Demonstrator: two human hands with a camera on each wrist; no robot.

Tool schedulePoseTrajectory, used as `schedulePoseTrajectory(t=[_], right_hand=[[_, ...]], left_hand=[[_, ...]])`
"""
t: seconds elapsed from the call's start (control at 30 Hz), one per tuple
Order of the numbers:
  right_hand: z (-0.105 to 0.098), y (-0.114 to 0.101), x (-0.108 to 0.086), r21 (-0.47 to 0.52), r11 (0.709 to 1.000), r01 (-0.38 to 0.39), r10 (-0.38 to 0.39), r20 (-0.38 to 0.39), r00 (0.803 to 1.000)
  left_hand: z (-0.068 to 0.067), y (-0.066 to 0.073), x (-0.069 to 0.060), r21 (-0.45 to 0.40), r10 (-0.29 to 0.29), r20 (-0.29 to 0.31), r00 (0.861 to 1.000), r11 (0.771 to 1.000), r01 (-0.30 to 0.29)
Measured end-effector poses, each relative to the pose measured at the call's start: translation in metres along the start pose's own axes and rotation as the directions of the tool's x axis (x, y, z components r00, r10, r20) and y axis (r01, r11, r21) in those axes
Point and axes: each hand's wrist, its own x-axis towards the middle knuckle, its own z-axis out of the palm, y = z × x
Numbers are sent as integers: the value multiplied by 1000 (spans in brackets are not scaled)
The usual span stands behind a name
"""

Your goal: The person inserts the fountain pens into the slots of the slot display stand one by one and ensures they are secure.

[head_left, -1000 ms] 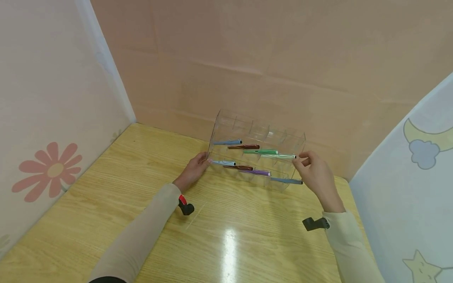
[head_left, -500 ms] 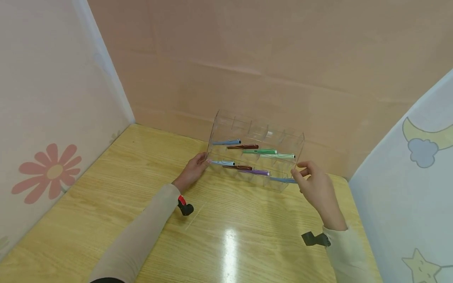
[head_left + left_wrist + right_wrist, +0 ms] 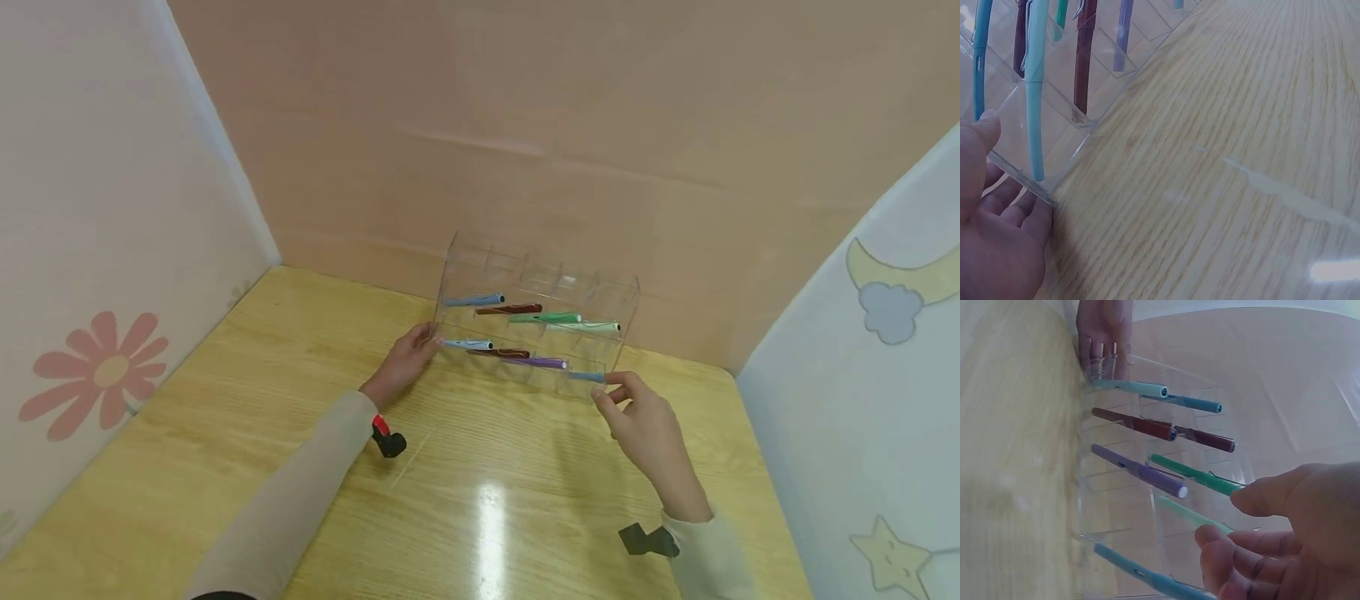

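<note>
A clear acrylic pen rack [image 3: 540, 287] stands tilted back on the table, holding several capped pens in two tiers. My left hand [image 3: 405, 362] grips its left edge, thumb in front and fingers behind, as the left wrist view shows. My right hand [image 3: 645, 425] is at the lower right corner, its fingertips by the end of a blue pen [image 3: 585, 376]. In the right wrist view, thumb and fingers are apart, beside the green pen [image 3: 1191, 469] and pale green pen [image 3: 1188, 512]; they partly hide the blue pen's end. A purple pen [image 3: 545, 362] lies in the lower tier.
The rack's upper row of compartments [image 3: 506, 260] holds no pens. Behind it rises a brown cloth backdrop [image 3: 525, 125]; patterned cloth walls [image 3: 75, 208] flank both sides. The wooden table [image 3: 450, 517] extends toward me.
My right hand has moved down and left from beside the pale green pen to the lower blue pen's end. My left hand keeps its grip on the rack.
</note>
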Motion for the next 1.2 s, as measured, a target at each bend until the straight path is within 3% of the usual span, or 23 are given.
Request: schedulePoseTrajectory(t=[0.4, 0.67, 0.97, 1.2], right_hand=[[20, 8, -8, 27, 998, -65, 63, 51, 997], [25, 9, -12, 34, 998, -56, 54, 55, 997], [28, 15, -15, 46, 996, -72, 69, 50, 996], [30, 17, -17, 29, 998, -64, 63, 37, 997]], left_hand=[[2, 1, -1, 20, -8, -24, 1000, 1000, 8], [-3, 1, -8, -11, -55, -43, 998, 998, 54], [-10, 2, -26, 2, 20, -16, 1000, 1000, -20], [-15, 3, -43, 148, 71, -15, 997, 987, -68]])
